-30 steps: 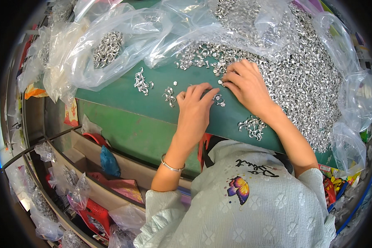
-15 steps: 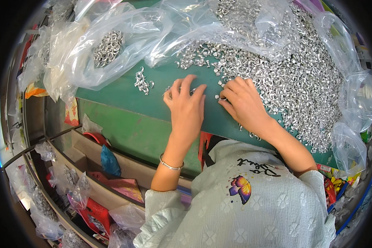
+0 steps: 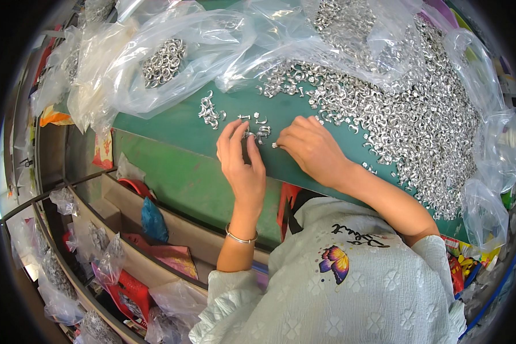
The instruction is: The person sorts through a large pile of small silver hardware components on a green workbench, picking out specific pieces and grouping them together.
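My left hand (image 3: 239,163) hovers over the green tabletop with thumb and fingers apart. Beside its fingertips lie several small curved silver metal pieces (image 3: 263,132), and part of that group is hidden behind the fingers. My right hand (image 3: 314,150) has its fingertips pinched together on a small silver metal piece (image 3: 274,145), just right of the left thumb. Farther left sits a little cluster of curved silver pieces (image 3: 210,110). To the right spreads a large heap of similar pieces (image 3: 424,123).
Clear plastic bags (image 3: 183,46) line the far edge, one with silver rings (image 3: 164,63) inside. Another clear bag (image 3: 481,189) hangs along the right edge. Below the table at left, an open drawer compartment (image 3: 178,226) holds a blue bag (image 3: 154,221) and a red basket (image 3: 131,295).
My right hand has moved left, away from the heap, with a small silver piece in its fingertips. My left hand has shifted slightly toward me, so more loose pieces show between the hands.
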{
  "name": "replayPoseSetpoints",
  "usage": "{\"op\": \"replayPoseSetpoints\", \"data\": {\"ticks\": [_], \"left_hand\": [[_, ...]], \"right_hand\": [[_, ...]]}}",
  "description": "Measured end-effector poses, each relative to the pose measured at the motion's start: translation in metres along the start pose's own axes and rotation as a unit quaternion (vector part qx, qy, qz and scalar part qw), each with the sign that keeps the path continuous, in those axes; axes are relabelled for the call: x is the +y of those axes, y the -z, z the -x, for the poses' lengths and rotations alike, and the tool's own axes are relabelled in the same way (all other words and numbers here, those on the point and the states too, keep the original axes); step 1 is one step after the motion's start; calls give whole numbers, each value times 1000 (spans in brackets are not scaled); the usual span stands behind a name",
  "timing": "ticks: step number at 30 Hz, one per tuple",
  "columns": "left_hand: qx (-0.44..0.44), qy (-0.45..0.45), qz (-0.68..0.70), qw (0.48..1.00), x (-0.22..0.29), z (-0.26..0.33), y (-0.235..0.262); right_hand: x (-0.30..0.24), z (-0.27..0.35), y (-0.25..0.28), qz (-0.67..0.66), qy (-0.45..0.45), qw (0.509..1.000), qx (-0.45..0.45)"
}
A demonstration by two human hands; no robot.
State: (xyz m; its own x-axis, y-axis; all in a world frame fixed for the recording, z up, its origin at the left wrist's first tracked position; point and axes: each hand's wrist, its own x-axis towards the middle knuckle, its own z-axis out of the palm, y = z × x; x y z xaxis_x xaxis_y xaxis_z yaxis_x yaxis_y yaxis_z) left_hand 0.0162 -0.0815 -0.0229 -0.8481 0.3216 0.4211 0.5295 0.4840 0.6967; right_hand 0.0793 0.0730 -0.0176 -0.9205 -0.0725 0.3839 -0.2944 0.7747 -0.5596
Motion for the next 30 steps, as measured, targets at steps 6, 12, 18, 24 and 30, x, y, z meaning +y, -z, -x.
{"op": "replayPoseSetpoints", "data": {"ticks": [6, 12, 18, 24, 30], "left_hand": [[-56, 2, -76, 996, 5, 11, 4], [-86, -15, -113, 990, 11, 12, -10], [-42, 32, -82, 995, 10, 12, -3], [-48, 36, -104, 993, 9, 25, 0], [-49, 33, -102, 993, 13, 30, -2]], "right_hand": [[16, -7, 2, -15, -58, 996, 70], [18, -22, 4, 41, -75, 996, -32], [30, -53, -9, 32, 36, 999, -24], [45, -47, -2, 136, 56, 988, -49], [23, 1, 22, 149, 16, 988, -38]]}}
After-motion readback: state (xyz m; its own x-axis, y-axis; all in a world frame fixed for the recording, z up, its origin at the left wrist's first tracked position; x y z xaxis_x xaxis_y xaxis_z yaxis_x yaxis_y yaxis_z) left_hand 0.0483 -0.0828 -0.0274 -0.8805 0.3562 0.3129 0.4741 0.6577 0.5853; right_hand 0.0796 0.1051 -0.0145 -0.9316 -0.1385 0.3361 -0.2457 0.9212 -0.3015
